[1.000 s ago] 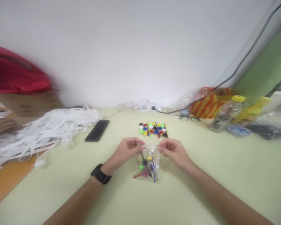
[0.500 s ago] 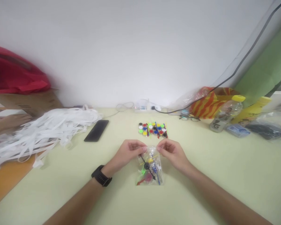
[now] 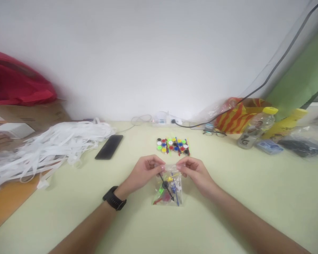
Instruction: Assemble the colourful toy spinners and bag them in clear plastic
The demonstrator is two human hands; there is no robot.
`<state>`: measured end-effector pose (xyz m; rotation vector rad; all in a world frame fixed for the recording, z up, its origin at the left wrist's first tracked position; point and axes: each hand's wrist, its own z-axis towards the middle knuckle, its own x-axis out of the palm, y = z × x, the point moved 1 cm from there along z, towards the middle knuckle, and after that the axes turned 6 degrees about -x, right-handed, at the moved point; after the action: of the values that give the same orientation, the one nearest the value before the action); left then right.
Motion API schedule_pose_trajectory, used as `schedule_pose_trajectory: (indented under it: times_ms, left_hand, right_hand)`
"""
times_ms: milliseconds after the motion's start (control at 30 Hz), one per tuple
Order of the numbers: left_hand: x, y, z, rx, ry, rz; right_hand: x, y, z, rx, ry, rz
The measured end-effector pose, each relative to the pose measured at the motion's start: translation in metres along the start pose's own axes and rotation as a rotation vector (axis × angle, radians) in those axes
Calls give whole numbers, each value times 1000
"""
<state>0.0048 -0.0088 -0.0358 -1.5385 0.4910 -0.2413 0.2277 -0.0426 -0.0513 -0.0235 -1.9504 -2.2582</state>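
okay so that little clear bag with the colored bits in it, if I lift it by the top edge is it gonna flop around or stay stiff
Probably floppy: the clear bag looks like thin crinkled film, pinched at its top by the left hand and right hand. The small plastic pieces would likely slump to the bottom. It seems light.

Almost nothing can be read here. The one mark that shows is a large dark letter, seemingly a "G", on the label of the clear bottle (image 3: 255, 132) with the yellow cap, which stands just right of the glasses (image 3: 214, 133). A small printed picture sits above that letter, too blurred to make out. The blue packet (image 3: 269, 147) just right of the bottle bears print too small to tell.
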Motion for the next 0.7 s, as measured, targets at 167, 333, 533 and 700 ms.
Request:
schedule_pose_trajectory:
  times_ms: [167, 333, 533, 700]
  left_hand:
    - [2, 5, 0, -8, -9, -69]
    - [2, 9, 0, -29, 17, -118]
    - [4, 4, -1, -52, -10, -87]
    - [0, 2, 0, -75, -11, -14]
  right_hand:
    - [-1, -3, 0, 26, -31, 82]
    - [-3, 3, -2, -92, 39, 6]
    - [-3, 5, -1, -127, 75, -99]
    - [-1, -2, 2, -36, 122, -131]
